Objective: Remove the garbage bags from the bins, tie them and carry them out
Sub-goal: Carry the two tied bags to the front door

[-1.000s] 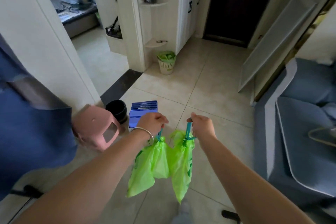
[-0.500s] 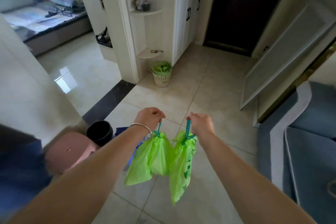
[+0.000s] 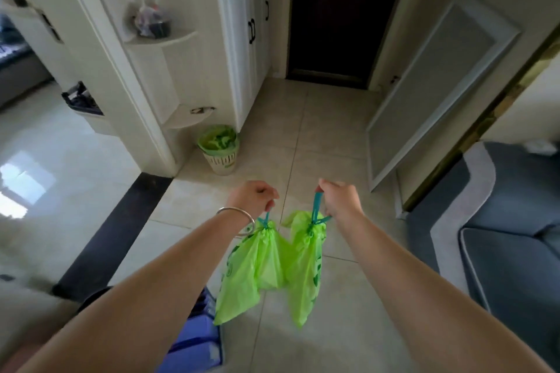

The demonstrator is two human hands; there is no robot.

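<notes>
Gripping teal drawstrings in both fists: left hand (image 3: 254, 197) closed around the loop of the left garbage bag (image 3: 248, 266), right hand (image 3: 341, 198) closed around the loop of the right garbage bag (image 3: 304, 266). Hanging straight down below each grip, long axes vertical, bags touching each other between the forearms, well above the tiled floor (image 3: 303, 136). Facing the dark door (image 3: 339, 15) straight ahead across open tiles, passing a lined bin (image 3: 218, 148) near the left wall, sofa (image 3: 515, 239) crowding the right.
</notes>
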